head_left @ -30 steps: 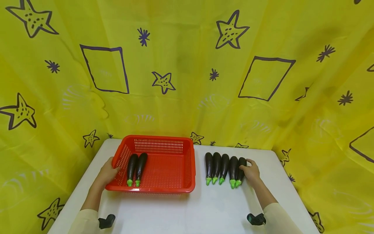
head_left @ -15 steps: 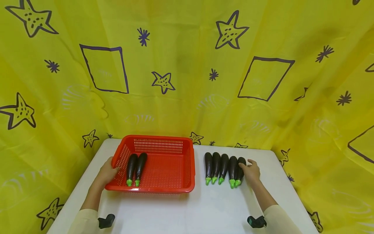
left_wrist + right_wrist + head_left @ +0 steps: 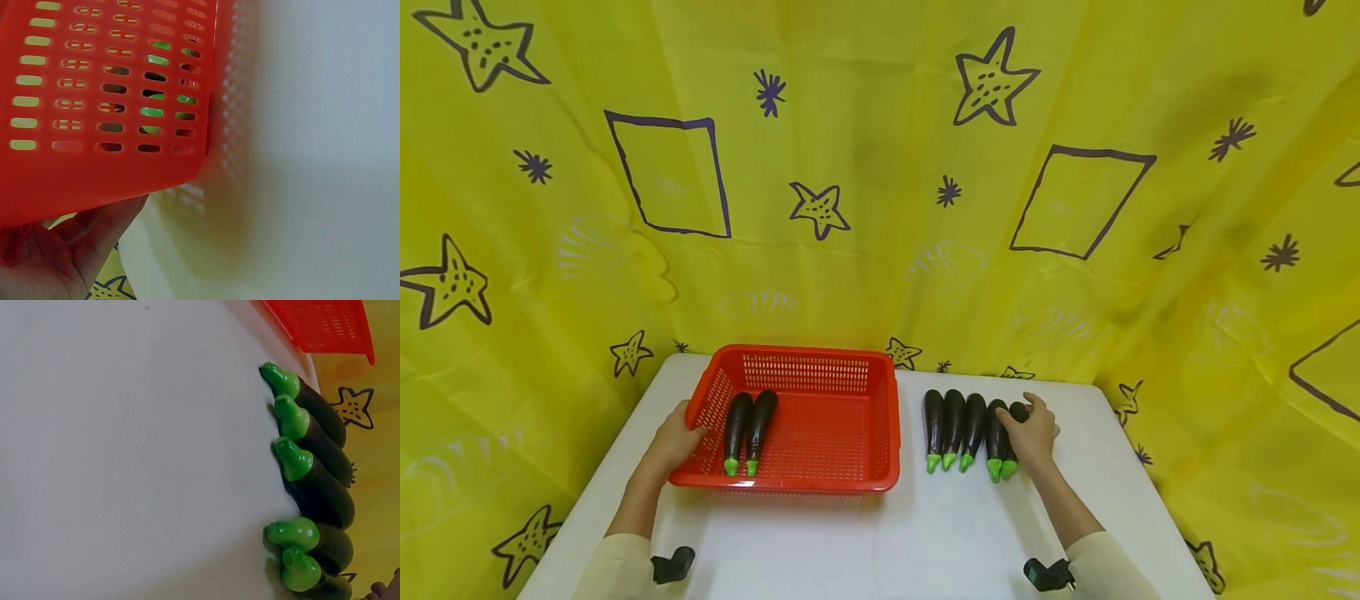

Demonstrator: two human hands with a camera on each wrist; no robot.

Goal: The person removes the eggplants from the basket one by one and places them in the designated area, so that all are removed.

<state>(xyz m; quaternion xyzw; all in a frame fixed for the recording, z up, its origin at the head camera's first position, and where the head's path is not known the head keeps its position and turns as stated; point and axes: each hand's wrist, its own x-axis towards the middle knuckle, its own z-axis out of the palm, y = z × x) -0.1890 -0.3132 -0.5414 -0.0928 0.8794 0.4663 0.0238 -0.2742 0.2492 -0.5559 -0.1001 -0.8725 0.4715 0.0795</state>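
A red plastic basket [image 3: 790, 485] stands on the left half of the table, with two dark eggplants [image 3: 738, 429] lying side by side in it. My left hand [image 3: 676, 437] grips its left rim; the left wrist view shows that hand [image 3: 87, 250] under the slotted wall [image 3: 112, 178]. To the right, several eggplants [image 3: 954, 421] lie in a row, green stems toward me. My right hand [image 3: 1032, 429] is over the rightmost eggplant [image 3: 1019, 411], partly hiding it. Its thumb lies across the neighbouring eggplant [image 3: 995, 446], fingers bent and spread. Only fingertips [image 3: 380, 591] show in the right wrist view.
The white table [image 3: 940, 533] ends at a yellow curtain [image 3: 865, 283] printed with stars, which hangs behind and on both sides. Small black devices [image 3: 673, 565] sit at both wrists.
My right hand has shifted left and slightly away from me, so its thumb has gone from the rightmost eggplant to the one beside it. The left hand and basket have stayed put.
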